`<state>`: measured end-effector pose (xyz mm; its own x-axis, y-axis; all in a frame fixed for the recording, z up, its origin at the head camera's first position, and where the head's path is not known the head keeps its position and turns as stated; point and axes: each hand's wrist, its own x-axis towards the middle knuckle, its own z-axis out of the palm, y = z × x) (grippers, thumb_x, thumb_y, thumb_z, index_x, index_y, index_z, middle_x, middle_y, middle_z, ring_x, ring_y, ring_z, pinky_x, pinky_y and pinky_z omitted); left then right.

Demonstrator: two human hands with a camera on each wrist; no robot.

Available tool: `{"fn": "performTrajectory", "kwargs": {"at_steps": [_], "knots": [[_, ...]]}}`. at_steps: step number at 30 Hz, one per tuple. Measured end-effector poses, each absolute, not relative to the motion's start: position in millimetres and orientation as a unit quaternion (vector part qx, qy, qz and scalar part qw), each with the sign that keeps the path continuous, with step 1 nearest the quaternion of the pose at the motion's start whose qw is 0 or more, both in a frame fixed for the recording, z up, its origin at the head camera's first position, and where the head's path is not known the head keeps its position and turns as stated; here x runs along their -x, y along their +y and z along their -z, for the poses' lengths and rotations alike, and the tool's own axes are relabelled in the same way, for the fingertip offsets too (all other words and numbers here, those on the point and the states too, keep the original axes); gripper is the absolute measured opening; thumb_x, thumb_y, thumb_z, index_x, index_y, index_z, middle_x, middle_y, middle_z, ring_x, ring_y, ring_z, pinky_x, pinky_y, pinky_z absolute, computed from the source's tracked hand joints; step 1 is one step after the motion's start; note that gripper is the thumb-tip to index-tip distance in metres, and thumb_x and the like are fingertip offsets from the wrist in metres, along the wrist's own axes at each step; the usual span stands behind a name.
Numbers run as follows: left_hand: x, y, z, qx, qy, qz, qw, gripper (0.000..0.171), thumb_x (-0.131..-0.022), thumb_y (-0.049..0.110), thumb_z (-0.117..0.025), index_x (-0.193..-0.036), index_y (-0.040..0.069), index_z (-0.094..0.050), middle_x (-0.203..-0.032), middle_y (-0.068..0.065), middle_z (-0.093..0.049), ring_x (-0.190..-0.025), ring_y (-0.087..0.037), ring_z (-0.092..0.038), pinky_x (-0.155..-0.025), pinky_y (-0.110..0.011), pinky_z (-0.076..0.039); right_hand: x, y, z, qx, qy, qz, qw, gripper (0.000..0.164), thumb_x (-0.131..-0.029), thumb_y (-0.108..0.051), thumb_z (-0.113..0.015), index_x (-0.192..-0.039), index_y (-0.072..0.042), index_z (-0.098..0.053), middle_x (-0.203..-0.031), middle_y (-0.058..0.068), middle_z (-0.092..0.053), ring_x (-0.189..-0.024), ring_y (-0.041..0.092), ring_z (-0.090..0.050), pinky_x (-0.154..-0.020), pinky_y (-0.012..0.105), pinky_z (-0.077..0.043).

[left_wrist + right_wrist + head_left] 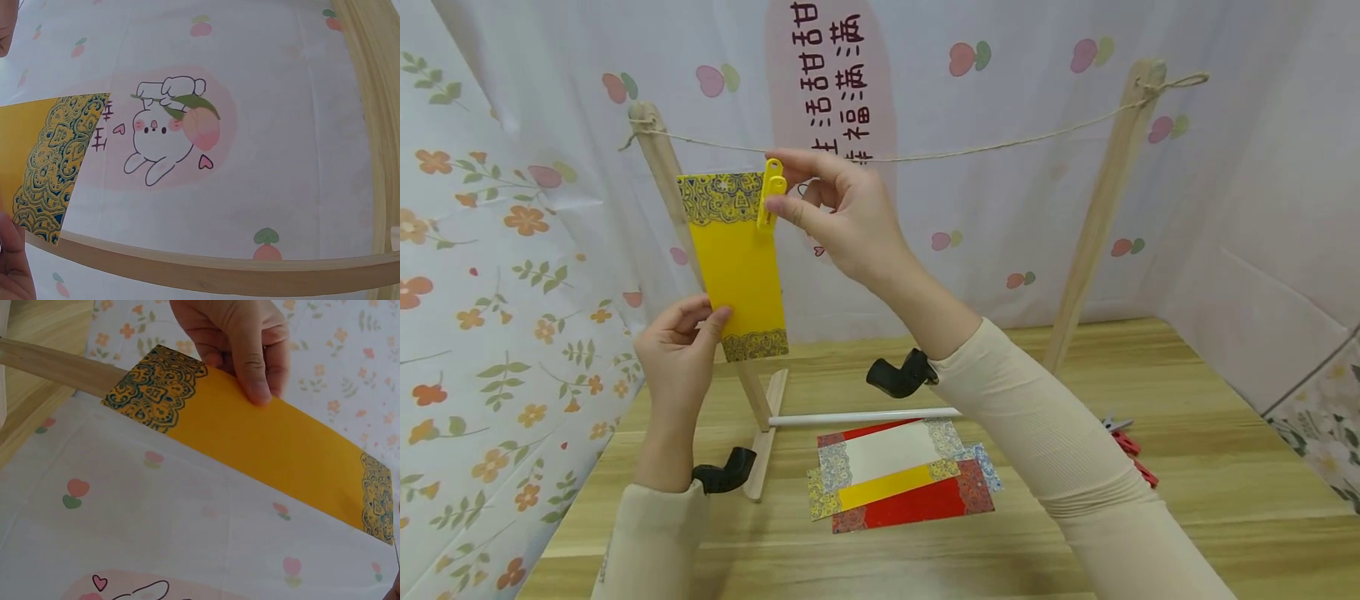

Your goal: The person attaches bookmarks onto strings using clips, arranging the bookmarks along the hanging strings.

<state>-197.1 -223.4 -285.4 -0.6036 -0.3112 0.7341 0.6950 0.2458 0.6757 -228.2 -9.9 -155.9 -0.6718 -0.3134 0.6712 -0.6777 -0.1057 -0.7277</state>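
A yellow paper card with blue-and-gold patterned ends hangs upright near the left post. My left hand pinches its lower left edge between thumb and fingers; the right wrist view shows this grip on the card from above. At the card's top right corner, my right hand pinches a yellow clothespin between thumb and fingers. The clothespin overlaps the corner, its upper end beside the twine. Whether its jaws grip card and twine, I cannot tell. The left wrist view shows the card's patterned lower end.
The twine sags between a left wooden post and a right post. A white rod runs low behind overlapping red, white and yellow cards. Red clothespins lie at the right, partly behind my sleeve. A printed curtain hangs behind.
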Motion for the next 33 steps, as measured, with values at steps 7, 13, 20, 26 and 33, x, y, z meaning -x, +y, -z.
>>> {"fn": "performTrajectory", "kwargs": {"at_steps": [7, 13, 20, 26, 33], "knots": [[199, -222, 279, 0.147, -0.659, 0.605, 0.423, 0.009, -0.084, -0.002, -0.076, -0.092, 0.002, -0.075, -0.077, 0.014, -0.075, -0.062, 0.002, -0.068, -0.060, -0.011, -0.052, 229, -18, 145, -0.377, -0.643, -0.651, 0.141, 0.038, -0.092, -0.003, -0.067, -0.129, 0.000, -0.062, -0.105, 0.011, -0.063, -0.052, 0.018, -0.046, -0.048, 0.024, -0.034], [201, -223, 275, 0.151, -0.639, 0.631, 0.414, 0.011, -0.082, 0.007, -0.080, -0.091, 0.004, -0.076, -0.079, 0.004, -0.077, -0.064, -0.002, -0.070, -0.062, -0.013, -0.054, 229, -28, 138, -0.386, -0.633, -0.657, 0.137, 0.035, -0.094, -0.001, -0.063, -0.129, 0.003, -0.059, -0.109, 0.012, -0.059, -0.049, 0.023, -0.047, -0.048, 0.025, -0.039], [202, -223, 273, 0.155, -0.630, 0.636, 0.418, 0.014, -0.081, 0.007, -0.080, -0.092, 0.000, -0.076, -0.079, 0.005, -0.077, -0.062, -0.002, -0.069, -0.060, -0.012, -0.052, 231, -41, 129, -0.395, -0.636, -0.646, 0.150, 0.031, -0.095, -0.001, -0.062, -0.125, 0.003, -0.057, -0.108, 0.011, -0.057, -0.047, 0.022, -0.043, -0.050, 0.029, -0.042], [202, -224, 269, 0.125, -0.656, 0.606, 0.432, 0.010, -0.084, -0.002, -0.076, -0.094, -0.005, -0.075, -0.076, 0.013, -0.075, -0.057, 0.000, -0.063, -0.053, -0.010, -0.045, 235, -48, 123, -0.399, -0.630, -0.645, 0.170, 0.028, -0.095, -0.001, -0.062, -0.122, 0.004, -0.057, -0.107, 0.011, -0.057, -0.046, 0.024, -0.042, -0.049, 0.029, -0.043], [204, -226, 268, 0.117, -0.640, 0.628, 0.427, 0.011, -0.083, -0.003, -0.076, -0.095, -0.005, -0.075, -0.075, 0.010, -0.075, -0.054, -0.001, -0.060, -0.052, -0.010, -0.045, 237, -55, 119, -0.394, -0.625, -0.652, 0.167, 0.028, -0.095, -0.002, -0.061, -0.123, 0.001, -0.057, -0.106, 0.009, -0.055, -0.048, 0.024, -0.042, -0.050, 0.031, -0.043]]}}
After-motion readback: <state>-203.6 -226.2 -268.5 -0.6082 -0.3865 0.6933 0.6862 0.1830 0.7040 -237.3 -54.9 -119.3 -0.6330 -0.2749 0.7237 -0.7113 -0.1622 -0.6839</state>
